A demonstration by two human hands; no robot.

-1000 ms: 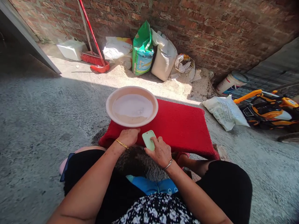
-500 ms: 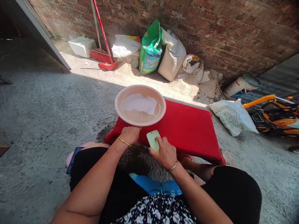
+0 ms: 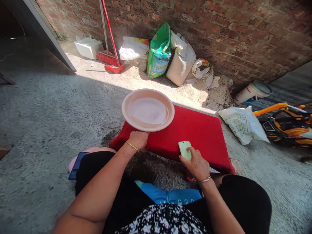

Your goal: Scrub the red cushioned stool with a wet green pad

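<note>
A pale pink plastic basin (image 3: 148, 127) with water in it is over the left part of a red fuzzy cloth (image 3: 200, 130), which covers a low bench-like shape. My left hand (image 3: 138, 139) is closed at the basin's near underside, its fingertips hidden beneath the rim. My right hand (image 3: 197, 162) grips a flat, pale green, rounded rectangular object (image 3: 184, 149) with a small hole near its far end. Thumb and fingers press on its sides and top; its underside is hidden. This object is over the cloth's near edge, to the right of the basin.
Along the brick wall stand a white foam box (image 3: 89, 48), a red broom (image 3: 107, 57), a red dustpan (image 3: 114, 67) and several sacks, one green (image 3: 159, 53). At right lie a white sack (image 3: 243, 123) and an orange-black toy vehicle (image 3: 290, 126). The floor near the cloth is wet.
My right hand has moved to the right with the pale green object, from near the basin to farther along the cloth's near edge. My left hand and the basin stay together.
</note>
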